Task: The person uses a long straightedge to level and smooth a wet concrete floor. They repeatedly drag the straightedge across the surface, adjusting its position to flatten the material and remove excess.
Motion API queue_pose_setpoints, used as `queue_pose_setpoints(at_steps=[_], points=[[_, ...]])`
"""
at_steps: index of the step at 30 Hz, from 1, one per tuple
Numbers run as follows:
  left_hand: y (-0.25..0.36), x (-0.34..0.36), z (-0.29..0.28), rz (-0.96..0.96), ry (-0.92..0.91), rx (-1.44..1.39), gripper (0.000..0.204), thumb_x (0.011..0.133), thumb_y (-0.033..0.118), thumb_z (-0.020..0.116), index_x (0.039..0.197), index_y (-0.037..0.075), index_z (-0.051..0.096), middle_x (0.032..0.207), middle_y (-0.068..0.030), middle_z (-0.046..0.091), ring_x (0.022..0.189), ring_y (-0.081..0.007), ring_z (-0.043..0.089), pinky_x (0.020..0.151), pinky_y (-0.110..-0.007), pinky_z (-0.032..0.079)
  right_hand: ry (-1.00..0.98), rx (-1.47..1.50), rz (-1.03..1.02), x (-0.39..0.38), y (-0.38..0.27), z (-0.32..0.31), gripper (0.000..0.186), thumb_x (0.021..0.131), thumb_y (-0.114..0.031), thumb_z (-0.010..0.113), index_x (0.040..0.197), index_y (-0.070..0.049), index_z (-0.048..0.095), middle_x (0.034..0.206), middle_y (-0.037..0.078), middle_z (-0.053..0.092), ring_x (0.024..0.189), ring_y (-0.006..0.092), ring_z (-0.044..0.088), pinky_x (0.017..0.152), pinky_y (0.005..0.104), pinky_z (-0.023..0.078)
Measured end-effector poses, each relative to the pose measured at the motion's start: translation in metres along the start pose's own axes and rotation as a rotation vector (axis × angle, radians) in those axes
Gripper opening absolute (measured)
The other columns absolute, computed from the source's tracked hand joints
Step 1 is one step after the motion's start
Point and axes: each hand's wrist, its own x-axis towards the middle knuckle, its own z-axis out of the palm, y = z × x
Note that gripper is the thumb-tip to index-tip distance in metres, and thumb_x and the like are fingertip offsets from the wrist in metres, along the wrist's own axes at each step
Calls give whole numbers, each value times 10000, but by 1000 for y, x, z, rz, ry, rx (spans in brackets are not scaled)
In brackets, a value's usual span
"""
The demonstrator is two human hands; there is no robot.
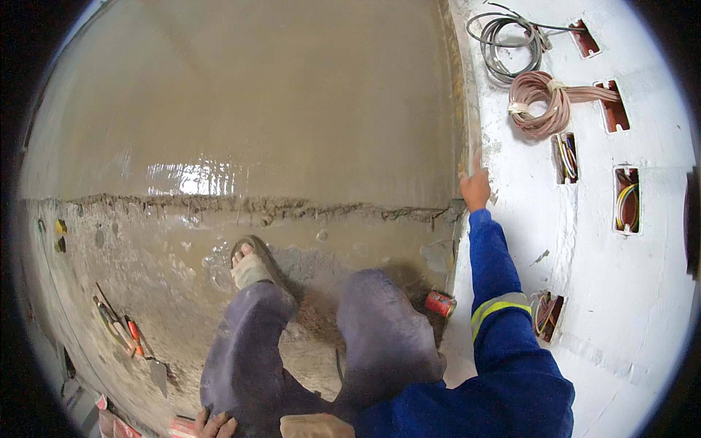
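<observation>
My right hand (475, 188) reaches forward along the foot of the white wall (526, 241), beside the edge of the smooth wet mortar floor (307, 102). Its index finger points ahead, the thumb stands out, and nothing shows in it. At the bottom edge, partly cut off, my left hand (214, 425) lies against my trouser leg with its fingers apart. Close to it is a red and white object (181, 427), mostly out of view. A ragged mortar edge (292, 208) crosses in front of my sandalled foot (250, 266).
A red can (440, 304) lies at the wall's foot. Pointing trowels (157, 374) and other hand tools (113, 321) lie on the rough floor at left. Coiled pinkish cable (540, 104) and dark cable (504, 47) hang from wall boxes. A tan object (316, 425) sits at the bottom edge.
</observation>
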Motion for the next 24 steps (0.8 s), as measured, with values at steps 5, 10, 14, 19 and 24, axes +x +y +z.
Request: queue_pose_setpoints(at_steps=[5, 10, 14, 19, 24], points=[[7, 7, 2, 8, 5, 70, 344, 886, 235, 595, 1051, -62, 647, 1071, -229, 638, 1027, -402, 583, 950, -478, 431, -77, 89, 11, 7, -3, 5, 887, 785, -208, 682, 1515, -256, 181, 1115, 344, 549, 982, 455, 600, 848, 464, 502], [14, 12, 3, -1, -1, 73, 328, 881, 214, 609, 1047, -66, 648, 1065, -228, 636, 1017, -399, 586, 943, -477, 431, -83, 113, -14, 16, 3, 6, 890, 776, -207, 686, 1514, -229, 190, 1041, 327, 571, 943, 455, 606, 834, 467, 502], [15, 11, 6, -22, 16, 86, 325, 883, 213, 608, 1047, -64, 649, 1064, -230, 634, 1011, -397, 585, 942, -481, 428, -121, 88, -33, 21, 8, 8, 890, 771, -206, 682, 1514, -208, 192, 990, 303, 584, 909, 447, 609, 821, 472, 502], [10, 0, 5, -3, 32, 111, 336, 887, 230, 608, 1054, -58, 650, 1063, -233, 634, 1007, -395, 586, 937, -476, 432, -108, 114, -54, 18, -4, 4, 897, 754, -192, 675, 1513, -193, 198, 958, 309, 588, 887, 445, 607, 817, 480, 499], [13, 2, 8, -40, 41, 108, 361, 888, 262, 613, 1043, -62, 654, 1056, -233, 637, 994, -395, 591, 930, -474, 440, -107, 203, -111, 26, 12, 10, 893, 733, -179, 673, 1505, -177, 224, 915, 307, 594, 882, 448, 600, 806, 480, 498]])
